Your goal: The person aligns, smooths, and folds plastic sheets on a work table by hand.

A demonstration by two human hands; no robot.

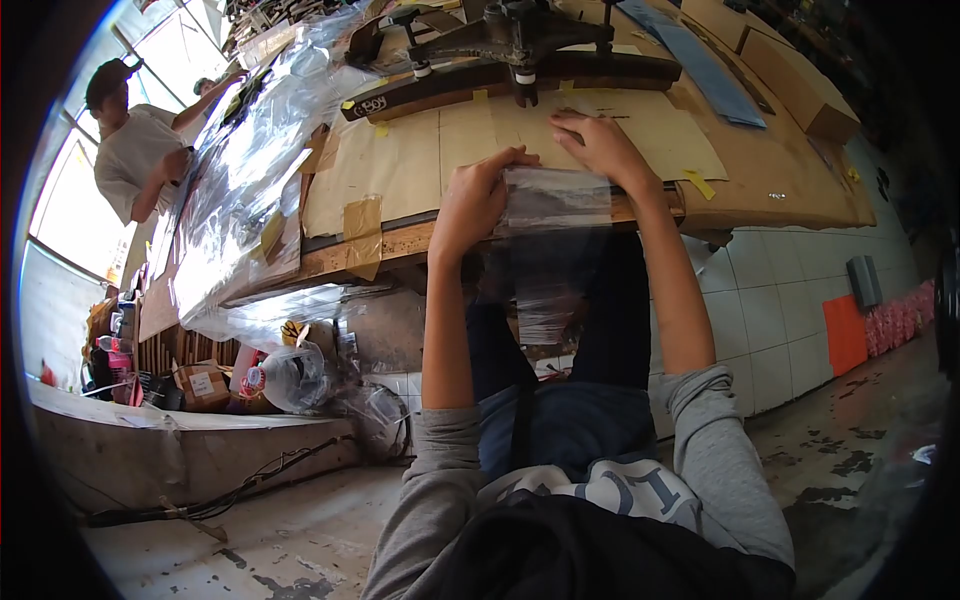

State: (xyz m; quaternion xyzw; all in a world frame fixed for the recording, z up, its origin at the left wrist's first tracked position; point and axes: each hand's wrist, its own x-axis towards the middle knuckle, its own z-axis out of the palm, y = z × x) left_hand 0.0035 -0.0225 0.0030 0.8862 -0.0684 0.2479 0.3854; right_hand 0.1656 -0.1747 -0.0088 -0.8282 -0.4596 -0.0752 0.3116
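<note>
A stack of clear plastic sheets (558,205) lies over the front edge of the table and hangs down toward my lap. My left hand (478,200) is closed at the left edge of the stack, its fingers curled and partly hidden. My right hand (602,148) rests at the upper right of the stack, fingers stretched toward the left over the pale board (410,165), nothing visible in them. Just beyond both hands is a long dark bar (450,92) with white marking, under a black metal frame (515,40).
Large shiny plastic sheeting (235,190) covers the table's left side, where another person (140,150) stands. Brown tape (363,235) sticks to the table edge. A blue strip (695,60) and a cardboard box (800,85) are at right. A big plastic bottle (295,378) stands below left.
</note>
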